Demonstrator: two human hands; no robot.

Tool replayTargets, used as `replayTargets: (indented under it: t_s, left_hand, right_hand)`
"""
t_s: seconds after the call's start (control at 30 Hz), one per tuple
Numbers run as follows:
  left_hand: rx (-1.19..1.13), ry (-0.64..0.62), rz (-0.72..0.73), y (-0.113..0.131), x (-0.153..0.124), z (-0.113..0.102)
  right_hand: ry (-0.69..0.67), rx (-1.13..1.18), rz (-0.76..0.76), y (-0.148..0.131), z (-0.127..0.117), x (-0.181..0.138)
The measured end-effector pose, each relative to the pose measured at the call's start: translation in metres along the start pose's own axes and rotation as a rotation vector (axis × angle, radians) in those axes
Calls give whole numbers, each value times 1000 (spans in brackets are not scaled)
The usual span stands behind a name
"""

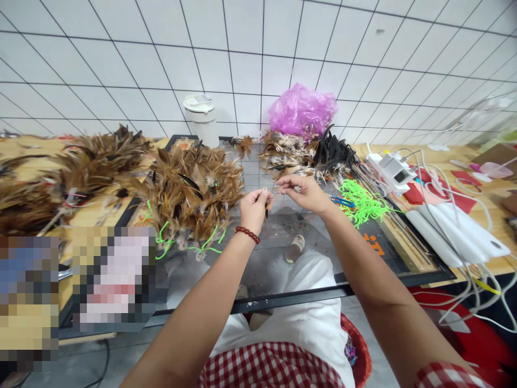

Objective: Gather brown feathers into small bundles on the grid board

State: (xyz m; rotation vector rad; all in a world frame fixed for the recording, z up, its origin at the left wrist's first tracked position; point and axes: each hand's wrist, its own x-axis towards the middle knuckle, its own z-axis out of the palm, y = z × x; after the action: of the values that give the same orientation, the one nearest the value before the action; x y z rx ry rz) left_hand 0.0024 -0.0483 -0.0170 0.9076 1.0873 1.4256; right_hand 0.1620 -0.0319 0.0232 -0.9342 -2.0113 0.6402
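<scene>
a: hands?
b: left hand (254,207) and right hand (304,192) raised together over the glass worktop (274,269), fingers of both pinched narrow on a small feather (267,200) held between them, lifted clear so it stays apart from the stock.
a: stock?
b: brown feather pile (189,188) at ten o'clock of the hands, close to the left hand. green cords (361,202) at three o'clock, beside the right hand. pink bag (301,110) at twelve, against the wall.
</scene>
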Motion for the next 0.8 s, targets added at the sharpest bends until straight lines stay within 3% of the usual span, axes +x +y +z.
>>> replayTargets:
  t_s: [0.27,0.5,0.57,0.73,0.8]
  left_hand:
    - [92,-114,-40,3,-3,-1]
    - [53,-140,-41,5,-3,-1]
    - [42,-145,-49,7,-4,-1]
    - [32,-124,-56,11,-4,0]
    - [23,-106,-49,10,-4,1]
  right_hand:
    - [44,-256,-135,-10,8,-1]
    - [-38,-580,-221,-7,9,-3]
    - [-51,-592,-234,-6,11,-3]
    - [121,-459,-178,-5,12,-1]
    - [119,-392,-164,-6,11,0]
